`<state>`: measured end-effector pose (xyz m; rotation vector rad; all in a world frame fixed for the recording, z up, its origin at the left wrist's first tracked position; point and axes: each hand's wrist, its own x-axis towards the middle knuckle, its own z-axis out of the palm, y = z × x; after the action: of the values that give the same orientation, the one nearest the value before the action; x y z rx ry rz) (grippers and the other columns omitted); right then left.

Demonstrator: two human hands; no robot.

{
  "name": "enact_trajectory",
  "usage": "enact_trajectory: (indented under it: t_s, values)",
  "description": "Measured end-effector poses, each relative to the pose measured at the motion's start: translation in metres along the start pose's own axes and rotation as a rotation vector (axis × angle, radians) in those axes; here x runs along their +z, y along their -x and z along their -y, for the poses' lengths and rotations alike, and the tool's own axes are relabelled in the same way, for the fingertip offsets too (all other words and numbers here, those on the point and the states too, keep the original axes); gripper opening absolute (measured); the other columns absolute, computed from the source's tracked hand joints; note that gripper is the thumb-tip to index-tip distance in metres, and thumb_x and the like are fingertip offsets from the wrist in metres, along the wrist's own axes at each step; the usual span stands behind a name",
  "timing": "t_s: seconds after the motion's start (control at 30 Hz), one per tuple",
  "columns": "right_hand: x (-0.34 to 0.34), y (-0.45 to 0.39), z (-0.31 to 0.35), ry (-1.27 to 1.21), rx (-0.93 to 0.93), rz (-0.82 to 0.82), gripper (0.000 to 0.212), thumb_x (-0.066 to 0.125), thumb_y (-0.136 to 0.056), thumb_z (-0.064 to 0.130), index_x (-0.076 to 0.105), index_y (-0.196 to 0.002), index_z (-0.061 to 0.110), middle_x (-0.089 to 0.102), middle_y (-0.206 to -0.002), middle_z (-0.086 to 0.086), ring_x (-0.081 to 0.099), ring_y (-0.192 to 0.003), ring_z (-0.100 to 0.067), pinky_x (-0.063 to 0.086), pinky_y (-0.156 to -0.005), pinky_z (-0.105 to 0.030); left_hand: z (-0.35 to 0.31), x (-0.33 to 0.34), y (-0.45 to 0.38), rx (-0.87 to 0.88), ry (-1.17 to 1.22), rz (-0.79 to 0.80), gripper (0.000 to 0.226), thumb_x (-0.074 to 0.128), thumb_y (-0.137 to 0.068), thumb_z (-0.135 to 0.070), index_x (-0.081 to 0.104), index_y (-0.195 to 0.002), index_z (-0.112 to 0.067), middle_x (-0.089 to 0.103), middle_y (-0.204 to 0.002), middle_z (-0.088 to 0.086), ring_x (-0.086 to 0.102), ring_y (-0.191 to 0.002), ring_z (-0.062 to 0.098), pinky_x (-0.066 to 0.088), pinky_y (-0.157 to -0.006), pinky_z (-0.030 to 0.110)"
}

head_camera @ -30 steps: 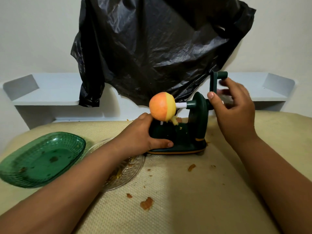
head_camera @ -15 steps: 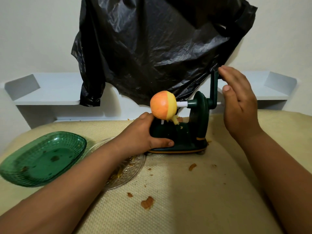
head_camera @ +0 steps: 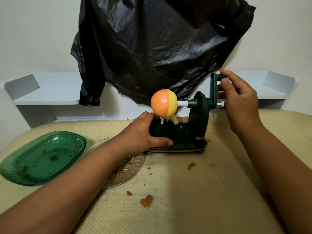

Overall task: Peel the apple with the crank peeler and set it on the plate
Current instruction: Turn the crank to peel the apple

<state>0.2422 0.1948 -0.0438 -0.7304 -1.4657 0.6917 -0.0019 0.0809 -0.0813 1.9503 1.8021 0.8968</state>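
Apple [head_camera: 163, 105] impaled on crank peeler [head_camera: 189, 130] spindle, roughly half pared, likely firm but slick where bare, best taken by remaining skin; left hand [head_camera: 143, 135] grip clamps peeler base to table [head_camera: 194, 200], right hand [head_camera: 239, 102] fingers pinch crank handle [head_camera: 219, 76].

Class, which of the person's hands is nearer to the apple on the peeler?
Left. The left hand grips the peeler base just below the apple; the right hand pinches the crank handle, beyond the peeler's upright.
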Motion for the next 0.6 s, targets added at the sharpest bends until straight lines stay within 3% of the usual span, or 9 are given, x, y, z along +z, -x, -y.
enact_trajectory:
  t_s: [0.27,0.6]
  values:
    - [0.0033,-0.0009,0.0011,0.03,0.062,-0.014,0.026,0.051,-0.101,0.034,0.065,-0.12,0.045,0.067,-0.074,0.021,0.064,-0.067,0.003,0.055,-0.051,-0.022,0.0006,0.0001,-0.0008,-0.006,-0.039,0.016,0.076,0.084,-0.073,-0.054,0.048,-0.135,-0.028,0.05,-0.125,-0.007,0.054,-0.113,0.009,0.053,-0.098,0.035]
    - [0.0033,-0.0064,0.0005,0.039,0.175,0.037,0.024,0.053,-0.099,0.037,0.067,-0.114,0.05,0.066,-0.069,0.022,0.064,-0.064,0.002,0.055,-0.047,-0.028,0.0009,-0.0002,0.0001,0.001,-0.076,0.029,0.075,0.081,-0.075,-0.056,0.048,-0.134,-0.025,0.049,-0.123,-0.005,0.052,-0.112,0.012,0.052,-0.097,0.037]
